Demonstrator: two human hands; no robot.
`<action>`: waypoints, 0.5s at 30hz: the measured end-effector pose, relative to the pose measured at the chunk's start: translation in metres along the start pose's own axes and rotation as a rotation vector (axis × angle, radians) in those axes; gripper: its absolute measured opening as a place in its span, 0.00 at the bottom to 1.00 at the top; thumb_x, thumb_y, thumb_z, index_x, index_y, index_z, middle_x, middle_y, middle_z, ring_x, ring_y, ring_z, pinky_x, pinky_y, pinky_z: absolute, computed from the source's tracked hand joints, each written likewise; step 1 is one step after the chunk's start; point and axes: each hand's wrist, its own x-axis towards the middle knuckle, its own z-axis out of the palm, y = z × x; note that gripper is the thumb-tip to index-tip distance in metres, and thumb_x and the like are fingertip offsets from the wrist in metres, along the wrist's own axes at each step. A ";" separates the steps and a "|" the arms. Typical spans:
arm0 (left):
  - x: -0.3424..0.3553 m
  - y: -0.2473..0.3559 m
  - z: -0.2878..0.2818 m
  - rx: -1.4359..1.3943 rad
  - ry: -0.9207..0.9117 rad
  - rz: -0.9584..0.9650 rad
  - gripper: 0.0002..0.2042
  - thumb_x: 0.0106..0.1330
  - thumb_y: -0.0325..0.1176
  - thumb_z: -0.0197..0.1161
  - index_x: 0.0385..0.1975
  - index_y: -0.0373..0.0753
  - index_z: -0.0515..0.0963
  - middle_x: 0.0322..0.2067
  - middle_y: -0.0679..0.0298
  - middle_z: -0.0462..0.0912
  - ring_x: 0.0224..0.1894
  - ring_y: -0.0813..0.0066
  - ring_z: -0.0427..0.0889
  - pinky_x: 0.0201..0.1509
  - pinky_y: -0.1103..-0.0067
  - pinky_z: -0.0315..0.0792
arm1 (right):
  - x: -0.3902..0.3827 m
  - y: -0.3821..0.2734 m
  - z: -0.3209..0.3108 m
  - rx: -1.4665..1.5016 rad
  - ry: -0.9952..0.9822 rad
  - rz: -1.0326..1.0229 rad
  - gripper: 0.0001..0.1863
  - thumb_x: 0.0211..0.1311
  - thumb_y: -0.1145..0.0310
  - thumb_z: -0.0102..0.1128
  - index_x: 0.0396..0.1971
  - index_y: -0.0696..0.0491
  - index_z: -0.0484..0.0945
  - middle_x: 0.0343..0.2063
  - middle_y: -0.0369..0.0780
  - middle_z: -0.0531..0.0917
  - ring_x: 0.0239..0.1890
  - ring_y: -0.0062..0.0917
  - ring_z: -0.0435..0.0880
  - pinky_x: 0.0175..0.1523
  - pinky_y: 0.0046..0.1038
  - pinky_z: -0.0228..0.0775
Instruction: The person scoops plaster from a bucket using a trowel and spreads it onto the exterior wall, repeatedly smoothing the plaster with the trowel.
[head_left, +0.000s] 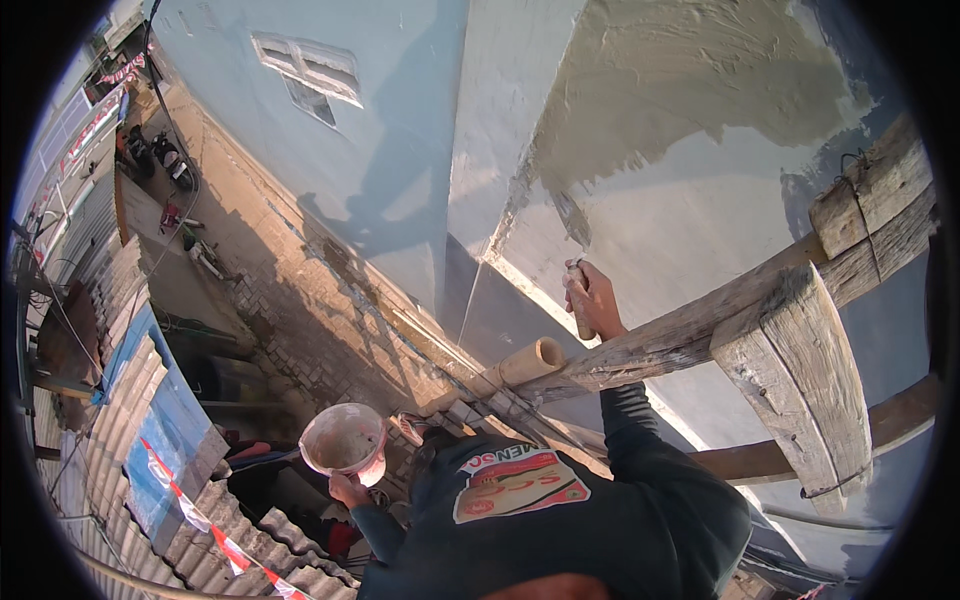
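My right hand (pixel 598 303) is closed round the handle of a putty knife (pixel 573 220), whose blade lies at the pale wall (pixel 690 215). Above the blade spreads a patch of wet grey plaster (pixel 690 75) with a ragged lower edge. Lower left, my left hand (pixel 349 489) grips the near side of a pinkish bucket (pixel 371 470). Its inside looks smeared with pale residue; how much it holds I cannot tell.
A weathered timber beam (pixel 660 345) and a bamboo pole (pixel 535 362) run between my body and the wall. A nailed wooden block (pixel 795 370) hangs right. Far below lies a brick-paved lane (pixel 300 310); corrugated roofing (pixel 120 410) and red-white bunting (pixel 190 510) stand left.
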 end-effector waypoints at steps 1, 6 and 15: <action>0.005 -0.002 0.011 0.005 0.011 0.002 0.06 0.63 0.28 0.55 0.34 0.33 0.77 0.35 0.61 0.79 0.36 0.69 0.79 0.37 0.72 0.76 | -0.001 -0.007 -0.005 -0.013 0.018 0.008 0.12 0.67 0.68 0.56 0.43 0.62 0.76 0.23 0.36 0.76 0.19 0.17 0.75 0.21 0.21 0.69; 0.003 -0.002 0.024 0.045 0.099 -0.048 0.08 0.64 0.29 0.55 0.37 0.31 0.76 0.37 0.60 0.79 0.36 0.68 0.79 0.37 0.72 0.76 | 0.020 -0.027 -0.005 -0.461 -0.051 0.026 0.12 0.61 0.69 0.60 0.37 0.64 0.76 0.19 0.41 0.77 0.16 0.22 0.76 0.18 0.27 0.69; 0.000 -0.008 0.036 0.017 0.122 -0.095 0.08 0.64 0.28 0.56 0.37 0.30 0.76 0.38 0.58 0.79 0.37 0.67 0.79 0.38 0.71 0.76 | 0.010 -0.110 -0.009 -0.282 0.128 0.086 0.13 0.62 0.67 0.60 0.38 0.62 0.79 0.16 0.36 0.75 0.15 0.17 0.72 0.19 0.24 0.64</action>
